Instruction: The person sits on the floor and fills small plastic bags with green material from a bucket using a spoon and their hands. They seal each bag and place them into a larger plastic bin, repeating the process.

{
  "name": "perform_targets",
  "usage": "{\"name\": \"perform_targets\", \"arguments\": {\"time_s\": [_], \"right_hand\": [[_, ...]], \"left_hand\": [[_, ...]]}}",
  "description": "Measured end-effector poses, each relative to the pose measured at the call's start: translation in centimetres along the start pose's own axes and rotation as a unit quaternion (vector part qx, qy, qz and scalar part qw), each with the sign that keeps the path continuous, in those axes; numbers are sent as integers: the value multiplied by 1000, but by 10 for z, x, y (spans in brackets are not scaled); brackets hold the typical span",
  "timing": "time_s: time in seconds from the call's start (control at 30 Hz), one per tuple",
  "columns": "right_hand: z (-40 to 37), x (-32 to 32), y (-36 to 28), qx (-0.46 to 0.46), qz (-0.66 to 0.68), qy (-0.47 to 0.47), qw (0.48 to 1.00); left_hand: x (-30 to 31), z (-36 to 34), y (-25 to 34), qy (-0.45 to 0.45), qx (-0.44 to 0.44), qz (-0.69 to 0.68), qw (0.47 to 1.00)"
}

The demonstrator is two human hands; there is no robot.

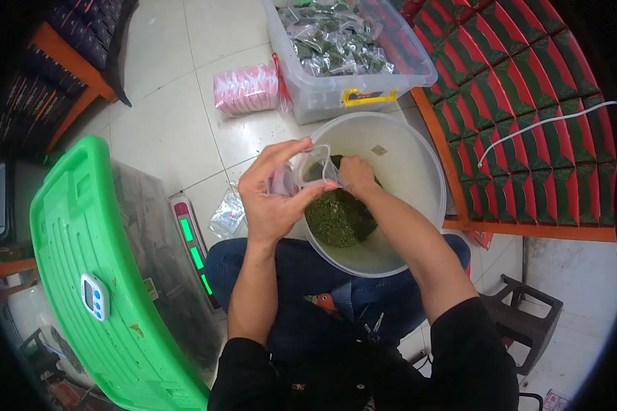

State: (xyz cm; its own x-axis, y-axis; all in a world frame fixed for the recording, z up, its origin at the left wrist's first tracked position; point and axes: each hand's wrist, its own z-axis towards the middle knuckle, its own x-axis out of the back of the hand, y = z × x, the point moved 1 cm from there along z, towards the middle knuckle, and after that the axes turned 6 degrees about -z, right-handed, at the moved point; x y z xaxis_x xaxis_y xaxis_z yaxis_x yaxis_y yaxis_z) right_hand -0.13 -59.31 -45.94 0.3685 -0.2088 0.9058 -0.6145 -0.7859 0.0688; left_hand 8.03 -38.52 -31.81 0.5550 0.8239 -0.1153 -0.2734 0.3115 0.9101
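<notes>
My left hand [271, 192] is closed on a small clear plastic bag [324, 159], holding its mouth spread between thumb and fingers. Behind it, a round white tub [408, 226] contains green crushed leaves [343, 220]. My right hand [358, 177] reaches into the tub with curled fingers, just right of the bag. Its fingertips are down by the leaves, and whatever they grip is hidden. A small square packet [378, 150] lies against the tub's far inner wall.
Beyond the tub, a clear bin [356, 83] contains several filled bags beside a pink-and-white pack [247, 90]. At left are a green-lidded container [82, 205], a white timer [94, 296] and a lit scale display [193, 250]. Boxes [528, 103] and a dark stool [528, 312] stand right.
</notes>
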Motion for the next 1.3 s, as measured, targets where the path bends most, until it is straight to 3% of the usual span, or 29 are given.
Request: {"name": "perform_targets", "arguments": {"time_s": [0.07, 0.17, 0.3, 0.37, 0.43, 0.6, 0.67, 0.7, 0.77, 0.8, 0.83, 0.9, 0.97, 1.03, 1.07, 1.13, 1.3], "right_hand": [[4, 5, 4, 0, 18, -26, 999], [8, -7, 1, -22, 24, 23, 999], [7, -10, -3, -37, 29, 19, 999], [-3, 9, 0, 0, 5, -82, 997], [-16, 11, 5, 32, -19, -105, 994], [-25, 29, 10, 156, -43, -123, 979], [-32, 54, 5, 187, 232, 18, 954], [-35, 48, 2, 184, 235, 15, 954], [-43, 29, -10, 326, 287, 81, 897], [-51, 19, -22, 403, 295, 219, 838], [-59, 11, -19, 404, 297, 218, 837], [-86, 27, -13, 330, 291, 52, 896], [-92, 35, 15, 302, 257, 28, 918], [-88, 32, 42, 146, 509, -113, 840], [-94, 35, 49, 144, 509, -110, 841], [-105, 40, 61, 78, 630, -154, 757], [-132, 49, 72, 56, 711, -144, 686]], "left_hand": [[0, 3, 1, 9, 16, -29, 999], [-1, 0, -1, -1, 42, -62, 997], [5, 1, 1, -10, 32, -53, 998], [7, 1, 3, -1, 51, -67, 996], [8, 0, 8, 16, 141, -109, 984], [-3, -6, 3, 29, 144, -199, 969], [-12, -8, 2, -16, 82, -165, 983], [-16, -7, -3, -18, 86, -165, 982], [-26, -5, -8, -63, -80, -67, 993], [-29, -5, -3, -54, -40, -55, 996], [-30, -5, -3, -54, -39, -53, 996], [-30, -5, -4, -57, -44, -49, 996], [-30, -5, -4, -64, -32, -43, 996], [-31, -5, -4, -76, -25, -41, 996], [-31, -6, -5, -71, -27, -32, 997], [-32, -5, -4, -68, -34, -25, 997], [-35, -7, 2, -39, -49, 12, 998]]}}
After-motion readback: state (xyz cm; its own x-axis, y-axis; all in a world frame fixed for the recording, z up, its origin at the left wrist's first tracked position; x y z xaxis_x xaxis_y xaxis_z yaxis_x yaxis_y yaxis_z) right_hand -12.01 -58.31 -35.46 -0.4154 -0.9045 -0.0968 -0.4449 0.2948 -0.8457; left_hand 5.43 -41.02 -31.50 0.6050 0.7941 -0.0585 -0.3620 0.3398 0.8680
